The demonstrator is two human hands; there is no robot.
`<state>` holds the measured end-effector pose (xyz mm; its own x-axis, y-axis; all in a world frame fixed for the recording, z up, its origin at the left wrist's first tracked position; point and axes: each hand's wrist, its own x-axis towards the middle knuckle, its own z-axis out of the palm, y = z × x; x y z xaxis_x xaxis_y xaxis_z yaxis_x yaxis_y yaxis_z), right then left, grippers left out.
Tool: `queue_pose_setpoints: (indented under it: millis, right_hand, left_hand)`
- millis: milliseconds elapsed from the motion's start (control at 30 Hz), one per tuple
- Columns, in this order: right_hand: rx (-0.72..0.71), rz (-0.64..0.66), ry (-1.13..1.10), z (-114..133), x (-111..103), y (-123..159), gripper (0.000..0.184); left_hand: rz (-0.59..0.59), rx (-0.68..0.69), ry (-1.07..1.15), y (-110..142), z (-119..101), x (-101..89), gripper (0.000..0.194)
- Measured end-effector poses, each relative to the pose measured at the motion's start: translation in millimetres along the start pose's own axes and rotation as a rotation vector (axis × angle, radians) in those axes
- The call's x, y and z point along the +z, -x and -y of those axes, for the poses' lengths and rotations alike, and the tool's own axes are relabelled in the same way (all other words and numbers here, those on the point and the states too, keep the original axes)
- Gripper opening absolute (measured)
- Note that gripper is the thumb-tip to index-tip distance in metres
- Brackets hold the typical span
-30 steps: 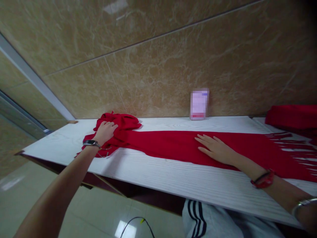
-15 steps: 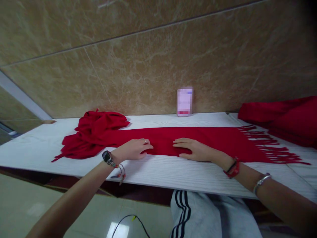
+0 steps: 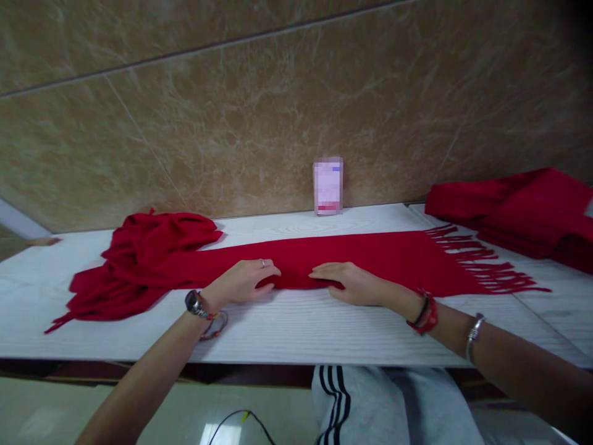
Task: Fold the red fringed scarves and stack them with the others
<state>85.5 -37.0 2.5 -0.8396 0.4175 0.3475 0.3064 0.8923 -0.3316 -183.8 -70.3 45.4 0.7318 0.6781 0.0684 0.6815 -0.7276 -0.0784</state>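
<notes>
A long red scarf point(image 3: 361, 250) lies stretched across a white table, with its fringe spread at the right and its other end bunched in a heap point(image 3: 143, 253) at the left. My left hand point(image 3: 243, 281) rests on the scarf's near edge, fingers on the cloth and thumb apart from them. Facing it, a short gap away, my right hand point(image 3: 354, 283) lies on the same edge with its fingers stretched out and the thumb lower down. Red cloth shows between thumb and fingers of each hand. Neither hand visibly lifts the cloth.
Another red cloth point(image 3: 504, 210) lies folded at the right end of the white table point(image 3: 278, 334). A small pale, blurred-out upright object point(image 3: 328, 186) leans against the tan marbled wall point(image 3: 241, 136). A dark cable point(image 3: 231, 415) curves on the floor below.
The view has shifted, so the table things sit further left. My hands stay on the near edge, the left slightly further right along the scarf, and the right fingers look a little more bent.
</notes>
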Motion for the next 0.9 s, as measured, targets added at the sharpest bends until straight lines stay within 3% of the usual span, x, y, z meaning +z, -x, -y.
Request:
queue_pose_setpoints:
  millis: [200, 367, 600, 733, 900]
  right_hand:
    - [-0.105, -0.152, 0.088, -2, 7, -1, 0.023]
    - [-0.148, -0.233, 0.142, -2, 7, 0, 0.022]
    - [-0.205, -0.186, 0.223, 1, 4, 6, 0.021]
    - [-0.2, -0.155, 0.269, 0, 5, 7, 0.021]
    - [-0.201, -0.161, 0.308, 2, 3, 8, 0.026]
  left_hand:
    - [-0.044, 0.033, 0.123, 5, 4, 5.8, 0.018]
    - [-0.113, 0.049, 0.209, 5, 4, 5.8, 0.023]
    - [-0.056, 0.101, 0.2, 5, -1, 7.0, 0.025]
    - [-0.086, 0.111, 0.112, 3, -5, 13.4, 0.018]
    - [-0.116, 0.15, 0.043, 1, -9, 12.6, 0.025]
